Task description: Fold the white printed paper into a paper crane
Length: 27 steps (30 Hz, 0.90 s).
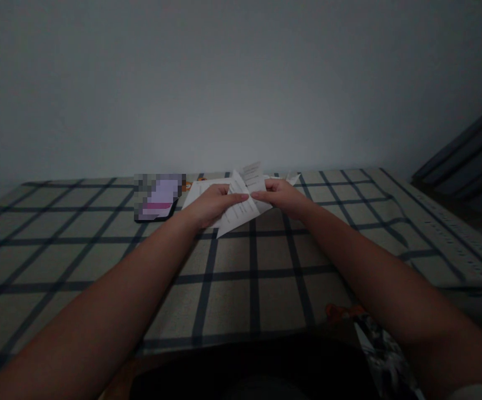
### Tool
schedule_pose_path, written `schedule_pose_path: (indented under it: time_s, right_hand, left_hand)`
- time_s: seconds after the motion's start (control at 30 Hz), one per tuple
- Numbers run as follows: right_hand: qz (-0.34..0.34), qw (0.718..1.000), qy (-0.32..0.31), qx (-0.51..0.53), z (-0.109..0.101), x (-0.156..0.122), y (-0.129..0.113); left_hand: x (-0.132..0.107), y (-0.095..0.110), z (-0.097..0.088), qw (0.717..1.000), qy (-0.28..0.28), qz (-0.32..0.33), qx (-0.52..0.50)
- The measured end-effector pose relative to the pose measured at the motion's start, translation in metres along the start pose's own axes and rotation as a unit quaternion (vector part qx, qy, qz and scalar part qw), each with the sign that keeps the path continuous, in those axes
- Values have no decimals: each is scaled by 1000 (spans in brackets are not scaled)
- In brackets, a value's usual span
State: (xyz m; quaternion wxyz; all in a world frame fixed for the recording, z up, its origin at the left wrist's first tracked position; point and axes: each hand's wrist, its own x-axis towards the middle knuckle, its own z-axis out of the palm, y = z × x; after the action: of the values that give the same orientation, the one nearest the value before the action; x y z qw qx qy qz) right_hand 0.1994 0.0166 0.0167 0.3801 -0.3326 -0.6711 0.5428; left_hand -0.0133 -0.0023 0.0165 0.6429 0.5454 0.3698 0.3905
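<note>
Between my two hands is a folded sheet of printed paper (241, 214), creased and raised above the table, with lines of text too small to read. My left hand (216, 204) pinches it from the left, thumb laid over the printed side. From the right, my right hand (283, 195) grips the same sheet, its thumb almost meeting the left one near the middle. Under and behind my hands lies more white paper (193, 194), flat on the cloth and partly covered. The fingers beneath the folded sheet are hidden.
A checked tablecloth (232, 294) covers the table, which meets a plain wall (241, 83). Left of my hands lies a phone-like dark object (160, 197), blurred by pixels, with a light purple face. Dark draped fabric (470, 150) hangs at the far right.
</note>
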Motion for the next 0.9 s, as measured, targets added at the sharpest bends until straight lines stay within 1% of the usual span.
schedule_pose_path:
  time_s: [0.13, 0.27, 0.37, 0.43, 0.53, 0.67, 0.8, 0.9]
  right_hand:
    - [-23, 999, 1, -42, 1, -1, -3]
    - [-74, 991, 44, -102, 6, -3, -8]
    - [-97, 988, 62, -106, 9, -4, -10]
    - [-90, 991, 53, -84, 8, -3, -9]
    - [-55, 996, 38, -64, 4, -2, -5]
    - [-34, 999, -5, -25, 0, -2, -3]
    - [-15, 1000, -1, -22, 0, -2, -4]
    - [-10, 1000, 4, -1, 2, -2, -3]
  left_hand:
    - [1, -1, 1, 1000, 16, 8, 8]
    - [2, 0, 1, 1000, 14, 17, -18]
    - [2, 1, 3, 999, 12, 9, -29]
    - [1, 2, 4, 999, 16, 9, -31]
    - [0, 3, 5, 999, 13, 18, -33]
    - [0, 4, 4, 999, 16, 17, -29]
    - [0, 3, 3, 1000, 14, -3, -8]
    - [0, 3, 2, 1000, 5, 2, -1]
